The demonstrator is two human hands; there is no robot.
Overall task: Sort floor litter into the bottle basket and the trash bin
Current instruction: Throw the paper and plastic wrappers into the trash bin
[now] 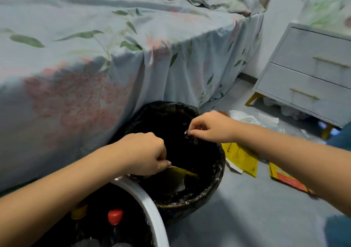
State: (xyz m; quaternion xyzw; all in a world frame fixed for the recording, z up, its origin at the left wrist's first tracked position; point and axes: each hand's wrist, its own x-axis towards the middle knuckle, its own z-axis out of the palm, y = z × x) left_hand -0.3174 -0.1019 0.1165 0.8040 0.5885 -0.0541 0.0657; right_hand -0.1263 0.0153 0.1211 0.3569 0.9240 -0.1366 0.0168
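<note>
Bin (214,178), lined with a black bag (161,117), is stood on the floor against the bed (95,47). Bag edge is pinched by the right hand (210,127). A pale wrapper (178,172) inside the bin is pinched by the left hand (146,153). Basket (152,205) with bottles (115,216) is touching the bin. Yellow packets (241,159) are lying beside it.

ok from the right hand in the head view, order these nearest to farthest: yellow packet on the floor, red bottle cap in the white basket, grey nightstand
From the right hand:
1. Yellow packet, on the floor just below the wrist.
2. Red bottle cap, lower left, in the white basket.
3. Grey nightstand, upper right by the wall.
</note>
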